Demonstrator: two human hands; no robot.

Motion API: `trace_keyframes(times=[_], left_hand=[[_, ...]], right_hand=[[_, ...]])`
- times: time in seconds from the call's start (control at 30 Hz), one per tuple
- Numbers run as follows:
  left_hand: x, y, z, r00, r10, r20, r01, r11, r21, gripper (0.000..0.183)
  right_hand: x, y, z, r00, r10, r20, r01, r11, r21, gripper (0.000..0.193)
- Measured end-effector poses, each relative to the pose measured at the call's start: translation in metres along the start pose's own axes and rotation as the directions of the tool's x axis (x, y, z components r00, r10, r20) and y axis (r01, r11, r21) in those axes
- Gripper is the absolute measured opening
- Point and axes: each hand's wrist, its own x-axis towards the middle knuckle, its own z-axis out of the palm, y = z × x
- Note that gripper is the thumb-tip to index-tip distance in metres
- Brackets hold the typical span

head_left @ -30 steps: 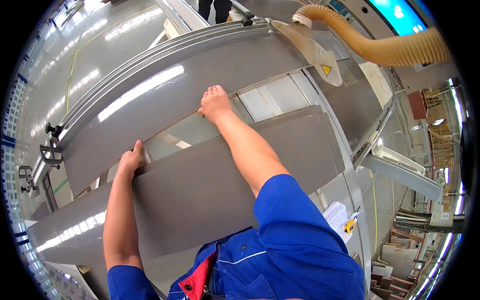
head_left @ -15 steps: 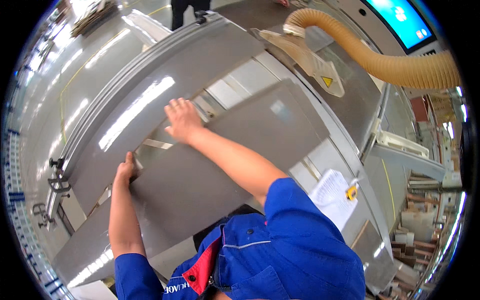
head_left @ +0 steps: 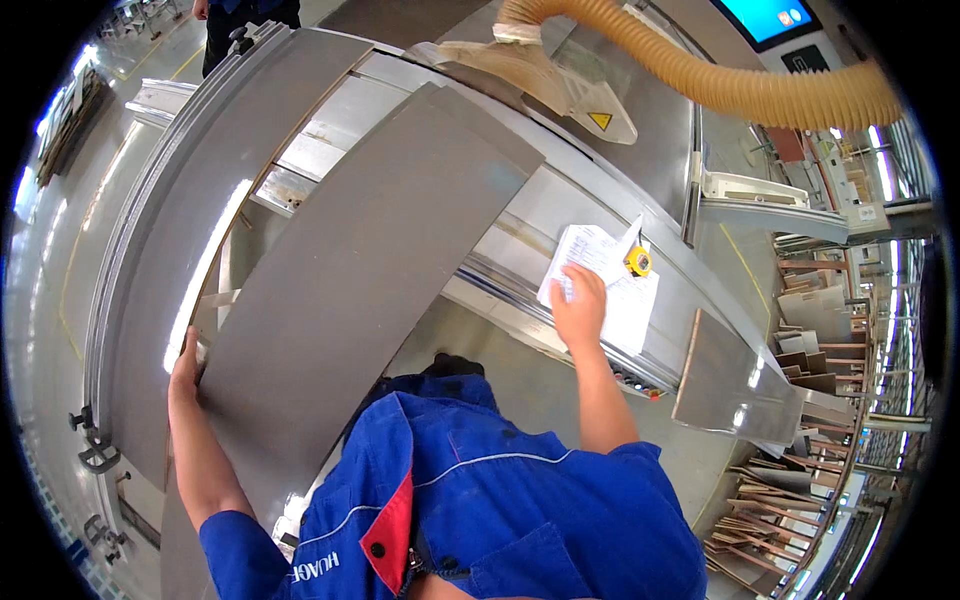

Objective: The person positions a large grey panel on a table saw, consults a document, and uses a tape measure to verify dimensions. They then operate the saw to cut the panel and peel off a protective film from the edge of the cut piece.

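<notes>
Across the centre of the frame, a long grey-brown panel [head_left: 370,240] is laid aslant, its upper end borne by the metal surface [head_left: 530,207] and its near part carried out toward the lower left, in front of the blue work jacket [head_left: 500,480]. At its left edge, in the gap beside a second grey-brown panel [head_left: 190,215], the left hand [head_left: 187,368] is placed, presumably so that the overhanging part is steadied. Its thumb is pointed upward; the other fingers are mostly hidden, so whether anything is pinched cannot be told.

Right of centre, the right hand [head_left: 580,308] is held over the written sheets [head_left: 585,250], its fingers loosely bent and slightly spread, with nothing seen pinched; whether the paper is touched cannot be told. By the sheets' upper right, a yellow tape measure [head_left: 638,262] is set, perhaps as a weight and for easy reach.

At the left, the second panel is lined up along a rail fence [head_left: 120,240], probably for squareness. At the upper right, the saw guard [head_left: 590,105] is joined to a tan hose [head_left: 720,95], likely for dust to be drawn off.
</notes>
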Motion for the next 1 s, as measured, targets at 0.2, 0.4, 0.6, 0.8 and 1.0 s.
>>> trace_keyframes(times=[0.2, 0.4, 0.6, 0.8, 1.0], left_hand=[[-0.003, -0.003, 0.006, 1.0, -0.022, -0.001, 0.02, 0.886, 0.463, 0.093], [-0.011, 0.016, 0.004, 1.0, -0.022, 0.006, 0.018, 0.92, 0.392, 0.089], [0.012, -0.004, -0.002, 0.997, -0.082, -0.001, 0.077, 0.928, 0.365, 0.094], [0.04, -0.009, -0.013, 0.992, -0.108, -0.059, 0.123, 0.922, 0.367, 0.091], [0.022, 0.006, -0.005, 0.99, -0.138, -0.032, 0.142, 0.953, 0.268, 0.09]], right_hand=[[-0.032, 0.076, -0.017, 0.978, 0.127, -0.168, -0.143, 0.986, -0.086, 0.027], [-0.018, 0.101, -0.061, 0.838, 0.539, -0.081, -0.539, 0.797, -0.272, 0.026], [0.023, 0.164, -0.051, 0.731, 0.582, -0.355, -0.558, 0.81, 0.179, 0.041], [0.041, 0.211, 0.023, 0.748, 0.554, -0.364, -0.426, 0.823, 0.377, 0.057], [0.056, 0.227, 0.053, 0.933, 0.325, -0.156, -0.353, 0.911, -0.215, 0.061]])
